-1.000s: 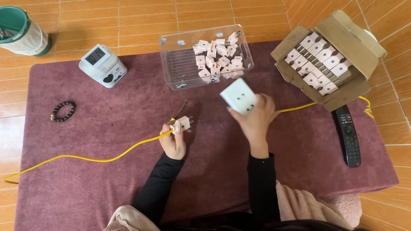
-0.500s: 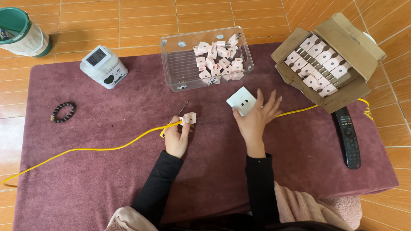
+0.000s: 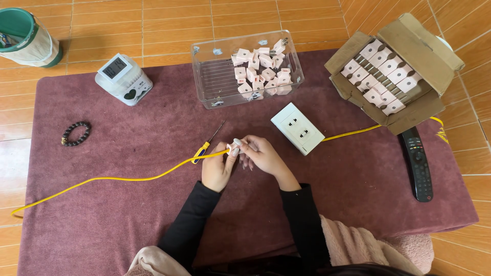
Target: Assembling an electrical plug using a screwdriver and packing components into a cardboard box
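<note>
My left hand [image 3: 219, 167] and my right hand [image 3: 262, 155] meet at the middle of the maroon mat, both gripping a small pinkish-white plug [image 3: 236, 146] on the end of a yellow cable [image 3: 117, 179]. The cable trails off to the left edge. A white double wall socket [image 3: 297, 128] lies flat on the mat just right of my hands, with another yellow cable [image 3: 353, 134] running right from it. A screwdriver with a blue and yellow handle [image 3: 206, 145] lies just left of the plug.
A clear plastic bin [image 3: 215, 76] with several pink plugs stands at the back. An open cardboard box [image 3: 404, 61] of more plugs is at the right, a black remote [image 3: 418, 163] below it. A white digital clock [image 3: 124, 79], a dark bead bracelet [image 3: 76, 134] and a green bin [image 3: 25, 36] sit left.
My right hand has set the white socket down on the mat and moved left to join the left hand on the plug. The screwdriver now lies uncovered beside the plug.
</note>
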